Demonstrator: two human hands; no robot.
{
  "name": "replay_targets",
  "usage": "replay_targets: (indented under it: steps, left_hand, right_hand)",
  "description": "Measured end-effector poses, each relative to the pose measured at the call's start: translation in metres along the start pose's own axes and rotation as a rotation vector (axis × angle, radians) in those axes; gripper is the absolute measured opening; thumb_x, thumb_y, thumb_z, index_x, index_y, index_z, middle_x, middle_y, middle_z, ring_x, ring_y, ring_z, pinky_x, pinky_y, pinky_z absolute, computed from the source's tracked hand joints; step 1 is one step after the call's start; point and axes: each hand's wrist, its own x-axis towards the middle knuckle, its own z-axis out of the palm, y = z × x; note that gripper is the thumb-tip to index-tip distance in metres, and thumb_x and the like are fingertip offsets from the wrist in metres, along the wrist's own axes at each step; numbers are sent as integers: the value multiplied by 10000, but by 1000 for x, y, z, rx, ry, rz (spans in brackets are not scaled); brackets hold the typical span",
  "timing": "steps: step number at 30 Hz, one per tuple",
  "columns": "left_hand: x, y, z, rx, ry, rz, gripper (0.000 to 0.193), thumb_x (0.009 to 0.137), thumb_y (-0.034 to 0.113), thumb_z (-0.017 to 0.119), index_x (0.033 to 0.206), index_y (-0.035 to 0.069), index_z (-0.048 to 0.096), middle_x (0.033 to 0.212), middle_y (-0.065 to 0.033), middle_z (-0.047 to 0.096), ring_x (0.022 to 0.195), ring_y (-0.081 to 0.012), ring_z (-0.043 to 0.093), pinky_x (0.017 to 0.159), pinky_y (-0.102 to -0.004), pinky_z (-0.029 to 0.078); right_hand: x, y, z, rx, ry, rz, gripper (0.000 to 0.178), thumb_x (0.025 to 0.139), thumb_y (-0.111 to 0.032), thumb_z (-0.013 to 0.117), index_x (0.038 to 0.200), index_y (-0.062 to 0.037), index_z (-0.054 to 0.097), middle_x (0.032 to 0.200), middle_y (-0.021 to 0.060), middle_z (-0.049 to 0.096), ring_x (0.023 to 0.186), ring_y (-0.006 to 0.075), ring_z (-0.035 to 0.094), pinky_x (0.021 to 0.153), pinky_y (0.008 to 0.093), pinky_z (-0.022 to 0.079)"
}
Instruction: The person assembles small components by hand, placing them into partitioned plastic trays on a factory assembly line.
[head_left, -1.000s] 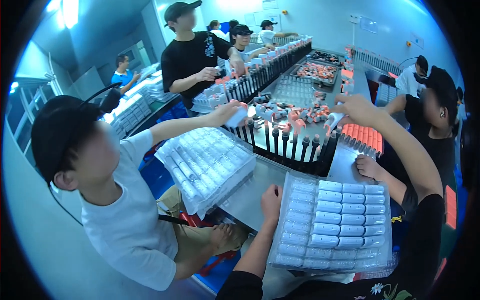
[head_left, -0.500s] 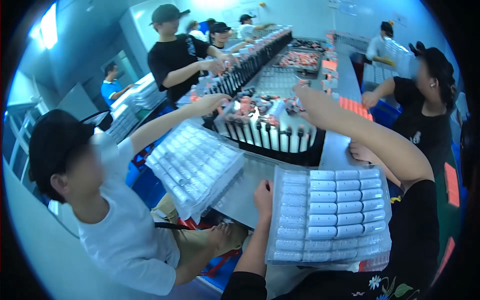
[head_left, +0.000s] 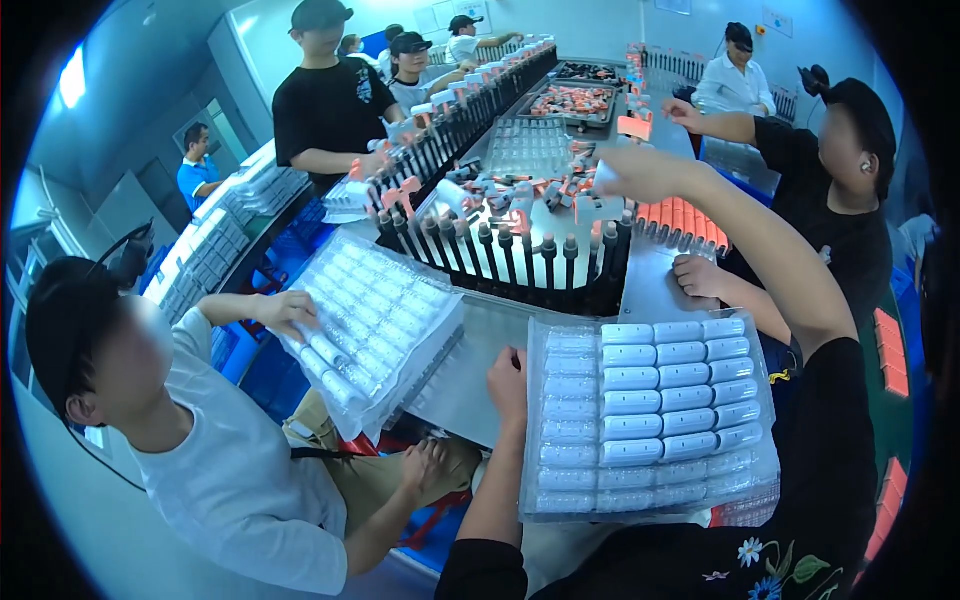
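Observation:
My right hand (head_left: 645, 176) is raised over the near end of the conveyor, its fingers closed on a small white plastic piece (head_left: 605, 178). Below it lie loose grey, white and orange parts (head_left: 530, 200). My left hand (head_left: 507, 382) is curled closed at the left edge of a clear plastic tray (head_left: 560, 400); what it holds, if anything, is hidden. White rounded housings (head_left: 655, 398) fill the tray's middle rows, and its nearest rows and left column show bare clear pockets.
Upright black holders (head_left: 500, 250) ring the conveyor's curved end. At left, a co-worker's hand (head_left: 290, 312) touches white tubes in a second tray (head_left: 370, 290). Another co-worker's arm (head_left: 725, 125) reaches in from the right, near orange pieces (head_left: 680, 222). A parts bin (head_left: 570, 120) stands farther back.
My right hand has lifted slightly, and a white piece now shows in it. The left co-worker's hand moved from the conveyor to their tray; the right co-worker's arm rose. My view shifted slightly.

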Motion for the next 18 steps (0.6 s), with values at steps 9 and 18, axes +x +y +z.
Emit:
replay_targets:
  steps: [9,18]
  left_hand:
    - [-10,-7,17,35,4,28,306,953,310,611,898,20,692,836,-241,696,778,-448,687,676,-499,536]
    - [1,-11,9,16,-45,32,340,975,301,588,864,-16,642,806,-267,667,782,-467,663,680,-509,508]
  right_hand:
    - [53,-87,73,137,87,145,526,968,-381,613,1303,15,529,1179,265,665,1027,457,677,866,557,531]
    - [-126,-124,75,300,232,-343,354,883,-181,722,1176,-28,595,1231,168,566,1085,361,604,908,421,507]
